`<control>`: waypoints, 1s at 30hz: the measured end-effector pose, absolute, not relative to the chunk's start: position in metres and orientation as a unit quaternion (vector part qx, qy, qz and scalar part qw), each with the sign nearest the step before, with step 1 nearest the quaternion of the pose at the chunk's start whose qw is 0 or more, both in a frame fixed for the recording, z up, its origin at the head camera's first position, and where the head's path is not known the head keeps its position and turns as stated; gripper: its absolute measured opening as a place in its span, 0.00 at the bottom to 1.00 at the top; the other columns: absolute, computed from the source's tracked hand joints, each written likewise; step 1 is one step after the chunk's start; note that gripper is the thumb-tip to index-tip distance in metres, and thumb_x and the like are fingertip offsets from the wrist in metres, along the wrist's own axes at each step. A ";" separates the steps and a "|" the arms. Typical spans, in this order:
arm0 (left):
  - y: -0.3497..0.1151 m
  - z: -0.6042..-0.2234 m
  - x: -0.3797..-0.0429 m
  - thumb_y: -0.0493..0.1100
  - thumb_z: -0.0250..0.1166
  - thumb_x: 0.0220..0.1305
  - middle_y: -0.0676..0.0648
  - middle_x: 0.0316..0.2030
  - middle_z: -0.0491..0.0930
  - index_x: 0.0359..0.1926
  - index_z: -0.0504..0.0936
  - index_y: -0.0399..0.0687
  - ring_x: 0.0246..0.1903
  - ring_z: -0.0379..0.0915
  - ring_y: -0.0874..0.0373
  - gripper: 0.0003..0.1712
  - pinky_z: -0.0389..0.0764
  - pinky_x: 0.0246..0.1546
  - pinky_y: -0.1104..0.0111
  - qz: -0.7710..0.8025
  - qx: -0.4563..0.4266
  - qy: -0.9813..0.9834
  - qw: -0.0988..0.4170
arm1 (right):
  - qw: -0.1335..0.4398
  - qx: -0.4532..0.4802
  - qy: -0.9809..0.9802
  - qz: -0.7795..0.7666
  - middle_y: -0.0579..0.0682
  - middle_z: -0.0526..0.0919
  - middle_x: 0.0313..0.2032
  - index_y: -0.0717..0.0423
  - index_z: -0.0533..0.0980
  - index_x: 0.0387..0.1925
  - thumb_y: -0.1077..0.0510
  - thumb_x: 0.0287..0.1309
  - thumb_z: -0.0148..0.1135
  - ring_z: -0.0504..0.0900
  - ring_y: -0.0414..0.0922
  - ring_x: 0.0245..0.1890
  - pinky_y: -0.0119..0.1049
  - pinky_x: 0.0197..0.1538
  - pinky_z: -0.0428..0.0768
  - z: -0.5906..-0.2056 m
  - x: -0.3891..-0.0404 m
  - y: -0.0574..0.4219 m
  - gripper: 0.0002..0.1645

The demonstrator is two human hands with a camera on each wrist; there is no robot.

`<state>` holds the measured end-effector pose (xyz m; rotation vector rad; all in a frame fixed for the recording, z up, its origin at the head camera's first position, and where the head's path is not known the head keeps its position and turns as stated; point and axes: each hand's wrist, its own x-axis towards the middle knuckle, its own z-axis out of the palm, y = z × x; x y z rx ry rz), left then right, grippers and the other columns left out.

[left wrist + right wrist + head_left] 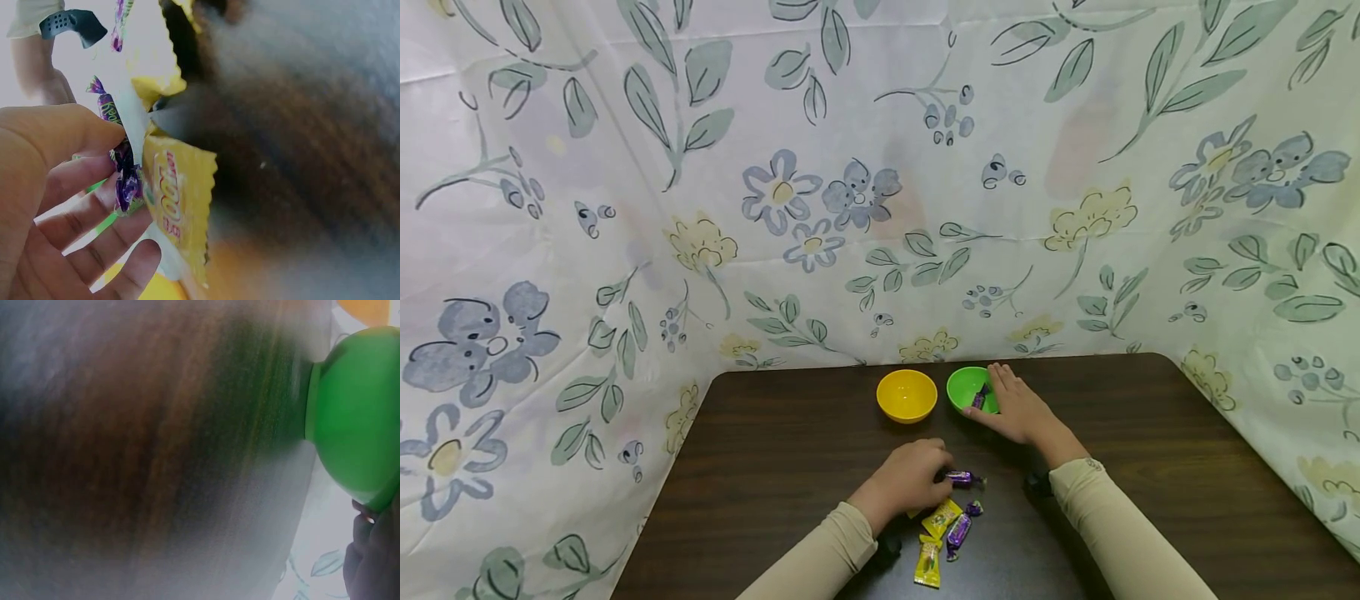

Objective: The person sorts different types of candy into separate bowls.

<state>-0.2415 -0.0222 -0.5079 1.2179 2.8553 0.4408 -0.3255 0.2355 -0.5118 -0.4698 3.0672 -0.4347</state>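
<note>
My left hand (908,477) pinches a purple-wrapped candy (959,478) between thumb and fingers; the left wrist view shows its twisted wrapper end (129,190). Right beside those fingers in that view is a yellow candy packet (178,194) with red lettering. My right hand (1021,410) rests against the right side of the green bowl (958,388), fingers extended along the rim and thumb at its near edge. Inside that bowl lies a purple-wrapped candy (980,397). Closer to me are another purple candy (959,533) and yellow packets (928,562), one partly covered by my left hand.
A yellow bowl (907,397) stands just left of the green one, with nothing seen inside. Both are near the back edge of the dark wooden table (767,467). A floral cloth (820,317) hangs behind and along the sides.
</note>
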 end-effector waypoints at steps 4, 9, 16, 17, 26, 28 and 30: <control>-0.025 -0.504 -0.243 0.46 0.71 0.68 0.56 0.39 0.82 0.48 0.92 0.53 0.34 0.74 0.69 0.11 0.79 0.37 0.77 0.153 0.386 0.910 -0.004 | 0.003 -0.151 0.979 -0.140 0.70 0.50 0.83 0.70 0.47 0.83 0.20 0.68 0.49 0.49 0.66 0.84 0.61 0.83 0.52 -0.512 -0.325 0.235 0.68; -0.028 -0.501 -0.245 0.45 0.70 0.69 0.55 0.40 0.83 0.49 0.91 0.51 0.35 0.75 0.68 0.10 0.80 0.38 0.77 0.173 0.385 0.906 -0.024 | -0.001 -0.151 0.979 -0.139 0.70 0.50 0.83 0.70 0.48 0.83 0.20 0.68 0.49 0.50 0.66 0.84 0.62 0.83 0.52 -0.514 -0.325 0.236 0.68; -0.032 -0.497 -0.247 0.45 0.70 0.69 0.54 0.40 0.83 0.48 0.91 0.51 0.34 0.74 0.68 0.10 0.79 0.38 0.77 0.187 0.377 0.907 -0.025 | -0.004 -0.152 0.979 -0.138 0.70 0.50 0.82 0.71 0.48 0.82 0.20 0.69 0.50 0.50 0.66 0.84 0.62 0.83 0.53 -0.513 -0.326 0.236 0.68; -0.032 -0.496 -0.248 0.44 0.70 0.69 0.54 0.40 0.83 0.48 0.91 0.51 0.34 0.74 0.68 0.10 0.79 0.38 0.77 0.188 0.375 0.907 -0.025 | -0.005 -0.152 0.979 -0.138 0.70 0.50 0.82 0.71 0.48 0.82 0.20 0.69 0.50 0.50 0.66 0.84 0.62 0.83 0.53 -0.513 -0.326 0.236 0.68; -0.036 -0.490 -0.248 0.45 0.69 0.70 0.54 0.40 0.84 0.48 0.91 0.51 0.38 0.78 0.66 0.09 0.82 0.42 0.75 0.194 0.366 0.909 -0.056 | -0.004 -0.150 0.979 -0.139 0.70 0.50 0.82 0.71 0.48 0.82 0.20 0.69 0.50 0.50 0.66 0.84 0.63 0.83 0.53 -0.513 -0.325 0.235 0.68; -0.037 -0.488 -0.248 0.45 0.69 0.70 0.54 0.40 0.84 0.48 0.91 0.50 0.38 0.79 0.66 0.09 0.83 0.43 0.75 0.197 0.367 0.907 -0.067 | -0.004 -0.150 0.979 -0.141 0.70 0.51 0.82 0.71 0.48 0.82 0.21 0.69 0.50 0.50 0.66 0.83 0.63 0.83 0.53 -0.513 -0.325 0.235 0.68; -0.038 -0.487 -0.248 0.45 0.69 0.71 0.53 0.41 0.84 0.48 0.91 0.50 0.38 0.79 0.65 0.10 0.83 0.43 0.75 0.204 0.366 0.905 -0.072 | -0.006 -0.151 0.978 -0.142 0.70 0.51 0.82 0.71 0.48 0.82 0.21 0.69 0.50 0.50 0.67 0.83 0.63 0.83 0.53 -0.512 -0.325 0.235 0.68</control>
